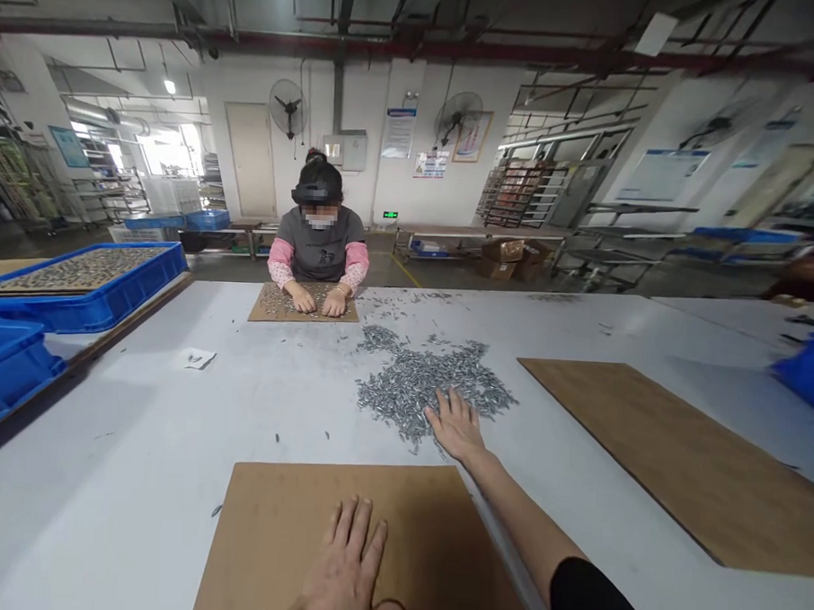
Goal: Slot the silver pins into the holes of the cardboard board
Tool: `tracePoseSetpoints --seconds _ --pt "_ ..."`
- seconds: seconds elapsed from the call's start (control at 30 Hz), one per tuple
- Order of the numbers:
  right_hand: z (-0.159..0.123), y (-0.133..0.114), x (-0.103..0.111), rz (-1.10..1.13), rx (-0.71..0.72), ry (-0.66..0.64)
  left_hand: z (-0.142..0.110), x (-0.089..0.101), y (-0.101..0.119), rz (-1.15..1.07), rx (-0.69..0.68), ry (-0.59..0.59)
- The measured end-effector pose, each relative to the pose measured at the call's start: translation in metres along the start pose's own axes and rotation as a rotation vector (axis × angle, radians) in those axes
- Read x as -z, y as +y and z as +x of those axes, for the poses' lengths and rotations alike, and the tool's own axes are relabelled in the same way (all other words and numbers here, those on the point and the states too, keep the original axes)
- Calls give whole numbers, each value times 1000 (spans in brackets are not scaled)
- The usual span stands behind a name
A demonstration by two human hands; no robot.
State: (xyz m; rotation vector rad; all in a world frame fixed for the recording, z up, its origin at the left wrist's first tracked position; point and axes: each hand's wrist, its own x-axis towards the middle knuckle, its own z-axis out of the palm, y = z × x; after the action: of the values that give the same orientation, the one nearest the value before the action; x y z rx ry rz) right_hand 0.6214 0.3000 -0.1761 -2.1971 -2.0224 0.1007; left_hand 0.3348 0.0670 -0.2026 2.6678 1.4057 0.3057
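My left hand (pixel 348 563) lies flat on a brown cardboard sheet (pixel 268 533) right in front of me, its fingers stretched out and nothing in it. Reaching forward past the sheet's far right corner, my right hand (pixel 457 426) rests with spread fingers on the near edge of a heap of small grey metal pieces (pixel 417 377). The pieces are slim and oblong, too small to name. A few stray ones lie apart on the white table (pixel 144 446).
Across the table a person (pixel 322 238) has both hands on another cardboard sheet (pixel 265 306) strewn with small pieces. A larger brown board (pixel 670 451) lies at right. Blue trays (pixel 117 297) stand at left, one holding a piece-covered sheet. A white paper scrap (pixel 199 359) lies near them.
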Motion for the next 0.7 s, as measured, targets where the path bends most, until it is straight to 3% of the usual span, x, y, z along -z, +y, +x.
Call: tracePoseSetpoints --seconds 0.07,0.23,0.37,0.53,0.7 --pt "4 -15 -8 33 24 29 2 -7 -2 35 -4 9" --pt "-7 -39 -23 -19 266 77 16 -23 -3 55 -124 29" --pt "9 -49 -7 -46 281 53 32 -45 0 115 -155 85" --pt "31 -65 16 -10 255 -46 37 -67 -5 209 -165 328" --pt "20 -75 19 34 228 78 36 -70 -12 193 -171 363"
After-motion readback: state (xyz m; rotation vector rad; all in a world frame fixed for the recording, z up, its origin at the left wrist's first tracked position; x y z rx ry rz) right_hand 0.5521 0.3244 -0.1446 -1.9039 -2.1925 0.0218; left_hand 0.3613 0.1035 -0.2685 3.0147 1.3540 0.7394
